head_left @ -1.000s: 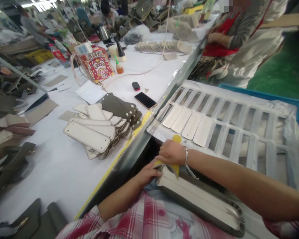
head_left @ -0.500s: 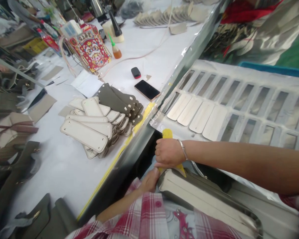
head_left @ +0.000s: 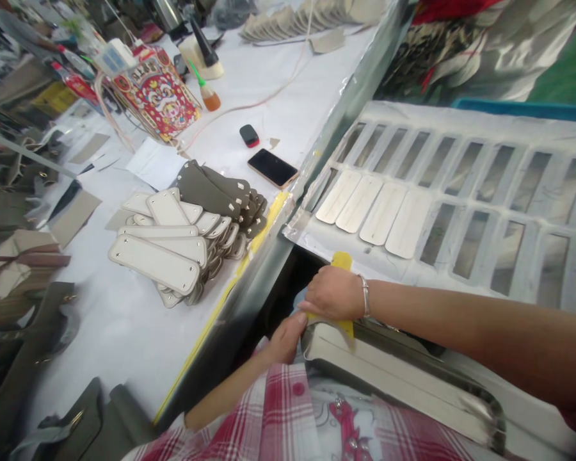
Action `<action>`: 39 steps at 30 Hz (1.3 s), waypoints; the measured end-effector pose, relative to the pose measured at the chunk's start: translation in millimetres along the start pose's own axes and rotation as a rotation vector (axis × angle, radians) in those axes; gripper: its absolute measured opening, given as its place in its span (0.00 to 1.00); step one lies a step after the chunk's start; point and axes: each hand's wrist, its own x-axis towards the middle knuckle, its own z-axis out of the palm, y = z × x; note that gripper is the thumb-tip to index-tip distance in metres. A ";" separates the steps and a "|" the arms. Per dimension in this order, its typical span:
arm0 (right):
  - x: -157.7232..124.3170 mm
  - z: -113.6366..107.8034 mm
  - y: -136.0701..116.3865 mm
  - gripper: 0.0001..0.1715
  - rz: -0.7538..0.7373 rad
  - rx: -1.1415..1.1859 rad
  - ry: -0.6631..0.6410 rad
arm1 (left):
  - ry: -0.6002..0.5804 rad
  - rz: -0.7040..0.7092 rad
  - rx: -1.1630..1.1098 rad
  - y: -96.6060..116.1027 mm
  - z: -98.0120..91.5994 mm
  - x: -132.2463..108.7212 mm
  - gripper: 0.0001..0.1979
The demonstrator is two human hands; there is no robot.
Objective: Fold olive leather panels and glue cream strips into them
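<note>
Nearby, pale strips [head_left: 380,214] on slotted tray [head_left: 461,197] — right grip [head_left: 335,294] clamped on yellow tool [head_left: 342,260], left grip [head_left: 287,337] at bag [head_left: 408,383], closure unclear

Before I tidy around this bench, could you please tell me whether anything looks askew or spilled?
Nothing looks spilled. The pale panels heaped on the white table look askew: they overlap at differing angles, whereas the four pale strips on the slotted board lie side by side.
</note>
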 end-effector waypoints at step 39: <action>-58.5 -4.1 -90.4 0.22 0.893 -0.033 0.113 | -0.469 -0.208 -0.392 44.5 -6.8 25.3 0.39</action>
